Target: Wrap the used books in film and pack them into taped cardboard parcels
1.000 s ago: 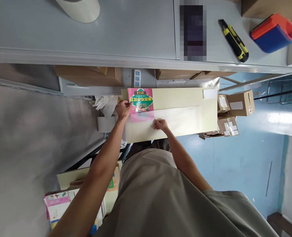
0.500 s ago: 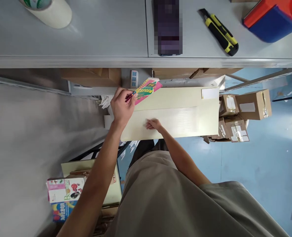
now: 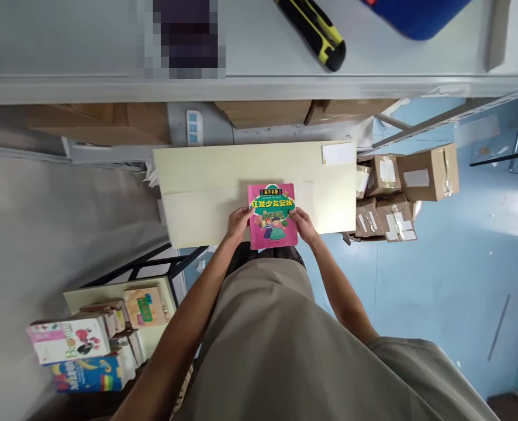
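A pink children's book (image 3: 273, 225) with a green patch and yellow characters faces up between my hands. My left hand (image 3: 240, 223) grips its left edge, thumb on the cover. My right hand (image 3: 305, 224) pinches the opposite edge the same way. The fingers beneath the book are hidden. Under and beyond it lies the long cream tabletop (image 3: 206, 166), with a pale paper sheet (image 3: 197, 213) partly covered by the book. A small white card (image 3: 338, 154) rests at the tabletop's far right corner.
A grey shelf (image 3: 87, 52) crosses the top, bearing a yellow-black utility knife (image 3: 318, 35) and a blue container (image 3: 421, 14). Cardboard boxes (image 3: 423, 175) stand right of the tabletop. At lower left, books (image 3: 72, 339) are piled on a stand. A power strip (image 3: 193, 127) lies behind.
The book has come down from the upper left to in front of my body, cover now facing up. My right hand has left the paper and taken the book's right edge. The view has shifted right.
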Available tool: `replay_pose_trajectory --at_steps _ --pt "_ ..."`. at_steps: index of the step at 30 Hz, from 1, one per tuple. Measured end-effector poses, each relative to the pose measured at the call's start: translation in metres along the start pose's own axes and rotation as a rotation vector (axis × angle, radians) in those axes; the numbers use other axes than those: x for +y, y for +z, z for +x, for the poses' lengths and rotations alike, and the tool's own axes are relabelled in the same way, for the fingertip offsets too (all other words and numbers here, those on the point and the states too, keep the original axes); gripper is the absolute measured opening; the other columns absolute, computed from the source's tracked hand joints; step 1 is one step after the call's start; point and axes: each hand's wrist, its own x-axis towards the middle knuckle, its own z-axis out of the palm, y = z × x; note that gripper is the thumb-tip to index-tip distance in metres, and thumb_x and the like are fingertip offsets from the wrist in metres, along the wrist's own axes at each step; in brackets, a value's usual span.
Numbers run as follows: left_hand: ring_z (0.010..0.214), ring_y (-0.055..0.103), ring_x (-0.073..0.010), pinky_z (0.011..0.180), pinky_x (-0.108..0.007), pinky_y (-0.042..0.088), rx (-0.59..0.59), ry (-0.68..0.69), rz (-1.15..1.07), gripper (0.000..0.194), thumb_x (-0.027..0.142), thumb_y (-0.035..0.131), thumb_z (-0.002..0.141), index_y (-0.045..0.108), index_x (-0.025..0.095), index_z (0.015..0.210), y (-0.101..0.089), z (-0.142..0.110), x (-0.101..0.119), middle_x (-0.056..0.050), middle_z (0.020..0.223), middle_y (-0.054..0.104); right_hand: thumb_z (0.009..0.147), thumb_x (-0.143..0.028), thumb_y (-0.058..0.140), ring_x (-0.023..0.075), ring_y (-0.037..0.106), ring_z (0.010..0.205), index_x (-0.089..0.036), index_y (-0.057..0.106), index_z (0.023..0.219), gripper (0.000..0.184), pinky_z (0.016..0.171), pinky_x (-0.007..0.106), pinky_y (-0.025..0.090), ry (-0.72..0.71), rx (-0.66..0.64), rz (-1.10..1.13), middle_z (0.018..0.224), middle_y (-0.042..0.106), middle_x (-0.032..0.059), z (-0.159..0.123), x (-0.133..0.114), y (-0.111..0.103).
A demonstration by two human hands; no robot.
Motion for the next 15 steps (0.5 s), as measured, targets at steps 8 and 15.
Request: replay_pose_trajectory --at_steps 8,15 --pt "0.081 0.074 -0.0227 0.07 -0.031 0.056 0.057 0.002 0.061 0.064 0.075 0.094 0.064 0.073 0.02 0.088 0.046 0.021 -0.022 -0.005 0.084 0.077 0.104 -0.075 0.061 0.0223 0.076 0.098 -0.026 0.061 0.096 0.05 0.082 0.027 0.062 -0.112 0.106 -0.273 0.098 0.079 0.0045 0.014 0.007 -0.034" --pt "0.082 0.073 -0.0221 0.073 -0.031 0.058 0.151 0.011 0.134 0.055 0.066 0.092 0.067 0.076 0.019 0.091 0.023 0.03 -0.024 -0.005 0.087 0.079 0.106 -0.044 0.061 0.0189 0.076 0.088 -0.025 0.066 0.095 0.024 0.079 0.024 0.058 -0.128 0.072 -0.401 0.091 0.079 0.0013 0.045 0.013 -0.014"
